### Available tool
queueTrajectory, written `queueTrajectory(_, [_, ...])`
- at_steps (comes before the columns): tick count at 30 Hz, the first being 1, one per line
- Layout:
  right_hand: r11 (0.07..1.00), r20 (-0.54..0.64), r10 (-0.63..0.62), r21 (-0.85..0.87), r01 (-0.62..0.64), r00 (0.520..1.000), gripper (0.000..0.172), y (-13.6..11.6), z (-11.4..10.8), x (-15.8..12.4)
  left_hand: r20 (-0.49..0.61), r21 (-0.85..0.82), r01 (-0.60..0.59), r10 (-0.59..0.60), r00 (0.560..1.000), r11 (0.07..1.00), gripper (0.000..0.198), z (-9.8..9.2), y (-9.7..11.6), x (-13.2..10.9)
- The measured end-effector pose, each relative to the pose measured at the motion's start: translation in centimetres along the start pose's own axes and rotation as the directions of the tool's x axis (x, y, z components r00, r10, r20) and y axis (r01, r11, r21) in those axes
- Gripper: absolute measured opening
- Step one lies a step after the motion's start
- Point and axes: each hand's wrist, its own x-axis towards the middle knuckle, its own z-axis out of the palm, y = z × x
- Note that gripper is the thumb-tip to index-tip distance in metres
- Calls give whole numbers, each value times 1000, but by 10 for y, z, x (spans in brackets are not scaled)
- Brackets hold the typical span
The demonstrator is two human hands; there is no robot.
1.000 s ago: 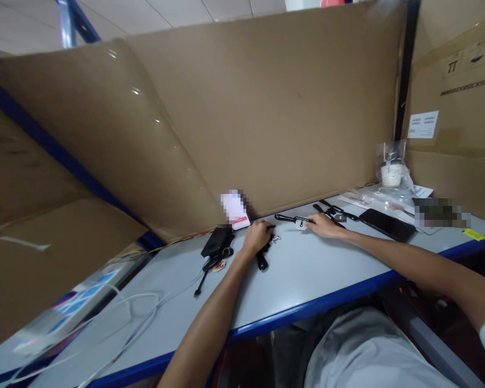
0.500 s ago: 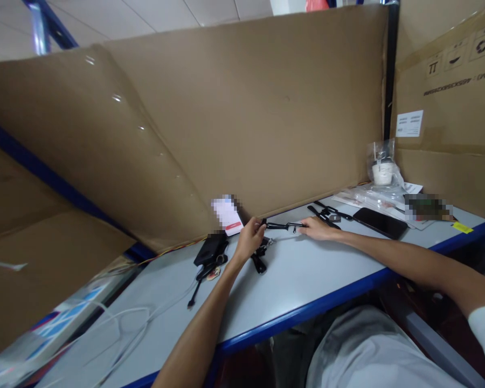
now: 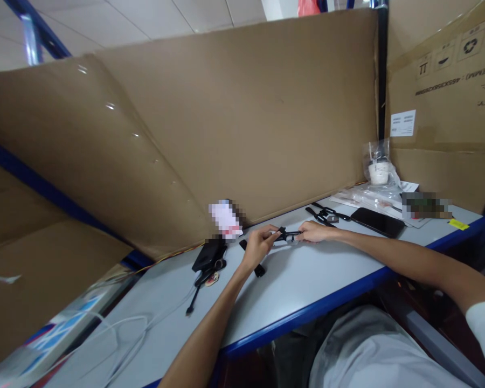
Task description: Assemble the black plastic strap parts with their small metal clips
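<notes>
My left hand [image 3: 261, 246] is closed, its thumb and fingers pinching one end of a slim black frame [image 3: 288, 236] that looks like part of a pair of glasses. At the frame's other end, my right hand [image 3: 314, 232] grips it from the right. The frame is held just above the grey tabletop; its finer parts are too small to make out. A black strip-like piece [image 3: 260, 270] lies on the table, partly behind my left hand and wrist. Further black glasses-like parts [image 3: 321, 215] rest beyond my right hand.
A black phone [image 3: 378, 222] lies on the right, before clear plastic bags [image 3: 367, 196]. At left are a lit phone [image 3: 227, 220] against the cardboard wall [image 3: 242, 124], a black box [image 3: 207, 255], a short black cable [image 3: 193, 302] and white cables [image 3: 139, 334]. A blue edge [image 3: 307, 311] borders the table.
My left hand has moved right, closer to my right hand, so less of the black frame shows between them. The black piece on the table is now more exposed. The view has shifted slightly.
</notes>
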Motion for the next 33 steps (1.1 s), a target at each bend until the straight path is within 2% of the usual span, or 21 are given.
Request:
queueTrajectory(3, [1000, 13, -1, 19, 1, 1000, 24, 0, 0, 1, 79, -119, 46, -37, 996, 992, 44, 6, 4, -2])
queueTrajectory(6, [1000, 19, 2, 26, -3, 1000, 24, 1, -1, 2, 91, -223, 67, -48, 995, 972, 48, 6, 7, -2])
queueTrajectory(9, [1000, 33, 1, 27, -2, 999, 24, 2, -1, 3, 62, -256, 54, -39, 997, 965, 46, 5, 8, -1])
queueTrajectory(13, [1000, 36, -4, 23, 3, 999, 23, 3, -1, 4, -35, -245, 15, -24, 999, 969, 48, 2, 6, 0])
queueTrajectory(18, [1000, 51, -10, 12, 10, 999, 24, 4, -1, 6, -11, -82, -19, 19, 1000, 996, 26, 2, 3, 1])
queueTrajectory(22, [1000, 83, -31, 7, 31, 996, 25, 2, -2, 4, -38, 85, -129, 132, 990, 988, 17, 12, 2, -1])
queueTrajectory(27, [998, 128, -50, 36, 46, 990, 23, 3, -3, 3, -32, 323, -226, 250, 968, 919, 15, 25, 1, -4])
queueTrajectory(33, [994, 204, -69, 92, 51, 977, 27, 8, -8, 8, 92, 527, -333, 337, 937, 782, 20, 22, -12, -1])
